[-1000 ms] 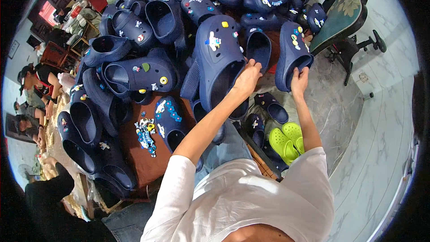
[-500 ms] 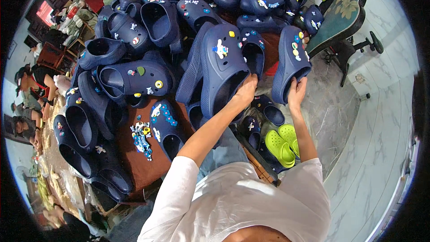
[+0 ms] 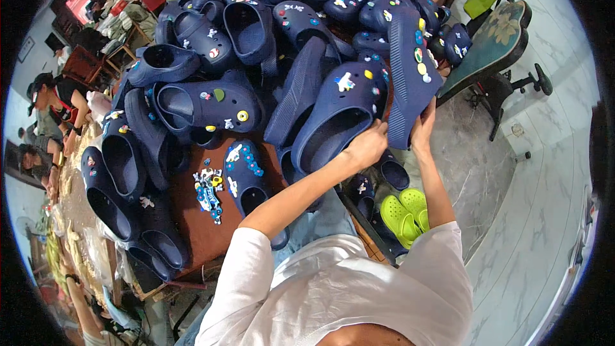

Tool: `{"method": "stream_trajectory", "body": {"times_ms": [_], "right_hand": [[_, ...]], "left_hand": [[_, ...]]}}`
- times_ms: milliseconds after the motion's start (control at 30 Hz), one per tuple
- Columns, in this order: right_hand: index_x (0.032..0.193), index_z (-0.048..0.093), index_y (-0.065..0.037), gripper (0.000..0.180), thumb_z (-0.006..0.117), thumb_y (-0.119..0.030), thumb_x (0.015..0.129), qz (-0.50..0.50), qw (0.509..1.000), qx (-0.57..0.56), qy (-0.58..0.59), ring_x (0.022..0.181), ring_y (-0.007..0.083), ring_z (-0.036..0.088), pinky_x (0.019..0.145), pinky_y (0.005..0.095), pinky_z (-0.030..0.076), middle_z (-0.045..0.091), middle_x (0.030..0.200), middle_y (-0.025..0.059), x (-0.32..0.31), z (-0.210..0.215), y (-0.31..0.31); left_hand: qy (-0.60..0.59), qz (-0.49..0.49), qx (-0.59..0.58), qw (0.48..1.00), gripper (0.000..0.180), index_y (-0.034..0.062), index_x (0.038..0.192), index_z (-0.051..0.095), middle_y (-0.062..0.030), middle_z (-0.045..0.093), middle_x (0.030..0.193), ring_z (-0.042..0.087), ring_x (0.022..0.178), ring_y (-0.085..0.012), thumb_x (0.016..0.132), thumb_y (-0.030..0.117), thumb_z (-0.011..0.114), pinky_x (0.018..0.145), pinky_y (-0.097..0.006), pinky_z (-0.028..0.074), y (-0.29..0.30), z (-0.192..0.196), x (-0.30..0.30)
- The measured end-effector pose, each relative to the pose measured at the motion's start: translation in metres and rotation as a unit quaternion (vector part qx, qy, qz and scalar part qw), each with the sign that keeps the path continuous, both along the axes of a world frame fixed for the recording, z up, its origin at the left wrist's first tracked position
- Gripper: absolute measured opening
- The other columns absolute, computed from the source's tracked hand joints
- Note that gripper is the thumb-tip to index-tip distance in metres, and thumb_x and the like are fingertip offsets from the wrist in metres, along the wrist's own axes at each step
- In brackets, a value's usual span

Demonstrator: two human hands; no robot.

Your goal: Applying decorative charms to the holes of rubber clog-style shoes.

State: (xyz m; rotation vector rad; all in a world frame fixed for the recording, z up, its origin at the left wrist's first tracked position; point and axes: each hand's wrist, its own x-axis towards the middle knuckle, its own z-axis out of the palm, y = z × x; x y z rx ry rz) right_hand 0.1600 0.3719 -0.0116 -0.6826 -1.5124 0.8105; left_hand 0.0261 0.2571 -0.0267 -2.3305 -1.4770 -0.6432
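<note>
My right hand (image 3: 423, 131) grips a navy foam clog (image 3: 410, 77) by its heel end. That clog is tilted, its ridged sole turned to the left and a row of colourful charms along its right side. My left hand (image 3: 368, 147) is closed at the right edge of a second navy clog (image 3: 339, 115), which has a white figure charm and a yellow one on its toe. Its fingertips are partly hidden between the two clogs. Left of my left forearm, a clog with blue flower charms (image 3: 243, 170) lies beside a small heap of loose charms (image 3: 209, 195).
Many navy clogs (image 3: 211, 106) are piled over the brown table (image 3: 198, 237). Lime-green clogs (image 3: 400, 224) lie low at the right, near more navy ones. A chair with a floral back (image 3: 496, 35) stands at right. Other people (image 3: 57, 102) sit at left and across the table.
The right-hand clog has moved left and turned, so its sole now shows. The left-hand clog has tilted and shifted slightly right and down. The whole view has shifted a little.
</note>
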Motion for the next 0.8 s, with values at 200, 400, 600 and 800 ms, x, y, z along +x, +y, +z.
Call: {"method": "stream_trajectory", "body": {"times_ms": [200,400,600,800], "right_hand": [[0.135,0.040,0.006,0.039,0.049,-0.002,0.098,0.111,0.991,-0.076,0.024,0.119,0.0226,0.051,0.105,0.0337,0.037,0.054,0.129,0.0150,-0.022,0.012,0.005],[0.139,0.037,0.007,0.043,0.049,-0.006,0.100,0.094,0.994,-0.040,-0.028,0.123,0.0231,0.049,0.108,0.0337,0.034,0.052,0.134,0.0163,-0.028,-0.012,0.027],[0.143,0.038,0.003,0.064,0.067,-0.021,0.092,0.104,0.994,-0.004,0.020,0.126,0.0238,0.049,0.108,0.0340,0.036,0.050,0.138,0.0145,0.001,-0.049,0.064],[0.149,0.028,0.002,0.067,0.062,-0.024,0.096,-0.045,0.996,-0.012,0.070,0.133,0.0269,0.042,0.113,0.0387,0.028,0.041,0.146,0.0166,0.006,-0.034,0.013]], "left_hand": [[-0.048,0.003,-0.041,0.998,0.023,0.0051,0.097,0.067,-0.0111,0.059,0.098,0.055,0.102,-0.0283,0.079,0.016,0.060,0.093,-0.035,0.045,-0.040,0.024,-0.004],[-0.049,0.148,0.096,0.983,0.040,0.0059,0.118,0.058,-0.0141,0.054,0.122,0.052,0.113,-0.0294,0.080,0.019,0.057,0.092,-0.043,0.042,-0.074,0.053,-0.017],[-0.090,0.287,-0.062,0.952,0.034,0.0072,0.112,0.061,-0.0084,0.063,0.096,0.058,0.088,-0.0259,0.078,0.012,0.062,0.073,-0.037,0.046,-0.088,0.072,-0.026],[-0.205,0.242,-0.077,0.945,0.027,0.0083,0.101,0.063,-0.0102,0.064,0.086,0.063,0.082,-0.0311,0.075,0.009,0.070,0.069,-0.043,0.050,-0.100,0.078,-0.034]]}}
